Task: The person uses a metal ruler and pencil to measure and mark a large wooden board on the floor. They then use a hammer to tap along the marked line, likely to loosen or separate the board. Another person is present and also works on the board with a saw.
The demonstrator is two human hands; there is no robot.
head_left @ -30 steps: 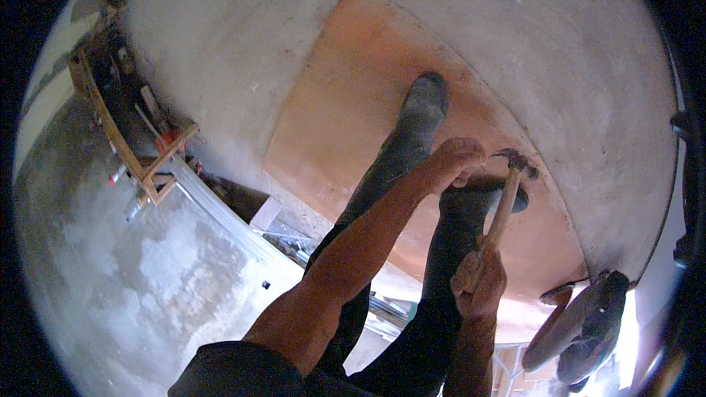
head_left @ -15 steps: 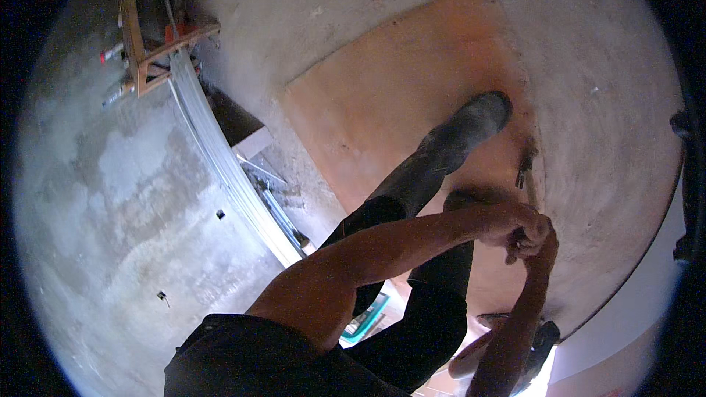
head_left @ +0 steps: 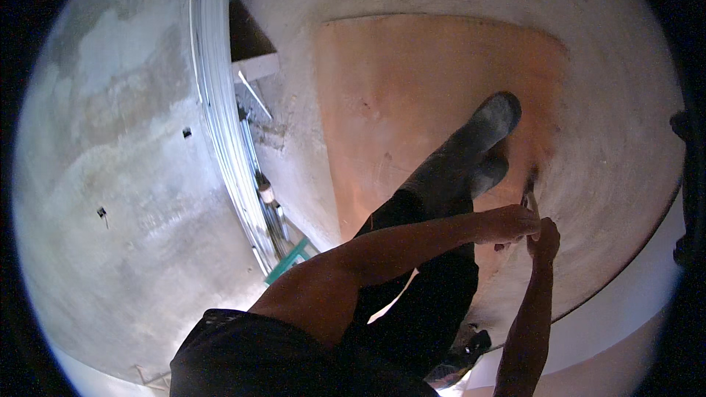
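Observation:
My left hand (head_left: 509, 225) is closed, its fingers curled, right of my legs. My right hand (head_left: 544, 240) is closed too and is brought up close against the left one. What they pinch, if anything, is hidden by the fingers. Just beyond them a hammer-like tool (head_left: 530, 197) shows a dark head and a paler handle. Its handle runs toward my hands, and I cannot tell whether it lies on the floor or touches them. Beneath is an orange-brown board (head_left: 412, 95), on which my dark boots (head_left: 491, 121) rest.
Along the left wall (head_left: 125, 147) lie long pale metal profiles (head_left: 215, 95). A dark open box (head_left: 250, 37) and a thin rod (head_left: 255, 95) are beside them. Part of a green frame (head_left: 288, 261) shows behind my left arm. Rough grey floor (head_left: 603, 140) surrounds the board.
My view has turned, so the board and wall sit at another angle. My hands stay close together; the left hand's fingers show less. The second boot is now more visible.

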